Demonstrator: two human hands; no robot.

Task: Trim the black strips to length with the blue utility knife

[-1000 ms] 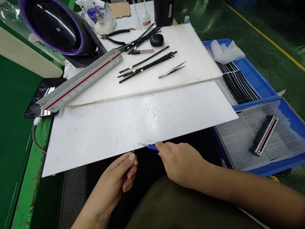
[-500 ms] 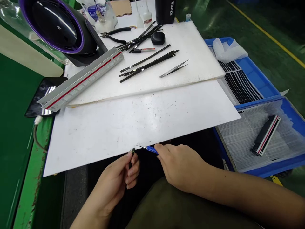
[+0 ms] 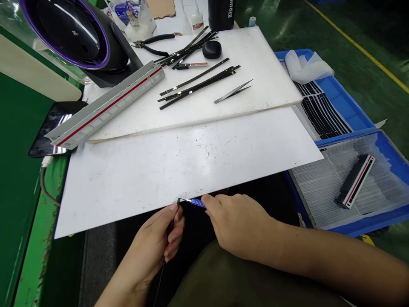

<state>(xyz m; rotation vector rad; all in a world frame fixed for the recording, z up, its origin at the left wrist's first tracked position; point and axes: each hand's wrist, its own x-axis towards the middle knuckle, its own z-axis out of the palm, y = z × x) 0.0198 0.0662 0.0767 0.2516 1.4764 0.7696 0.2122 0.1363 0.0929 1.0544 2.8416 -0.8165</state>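
Note:
My left hand (image 3: 161, 234) pinches a thin black strip (image 3: 178, 201) between thumb and fingers, just below the front edge of the white board. The strip's short end sticks up past the thumb, and its tail hangs down below the hand. My right hand (image 3: 241, 224) is closed round a slim blue-handled craft knife (image 3: 197, 202). The knife's fine metal tip points left and meets the upper end of the strip, though contact is too small to confirm. Similar black strips (image 3: 198, 85) lie on the white foam slab (image 3: 265, 85), beside steel tweezers (image 3: 233, 91).
A grey ruler-like bar with a red stripe (image 3: 108, 106), a fan-like device (image 3: 67, 32), pliers (image 3: 153, 44), a pen (image 3: 191, 65) and a black case (image 3: 211, 50) crowd the back and left. Blue trays (image 3: 361, 106) stand on the right.
The knife and my right hand have shifted left, bringing the tip to the strip's end. The strip has turned in my left hand; its tail now shows below.

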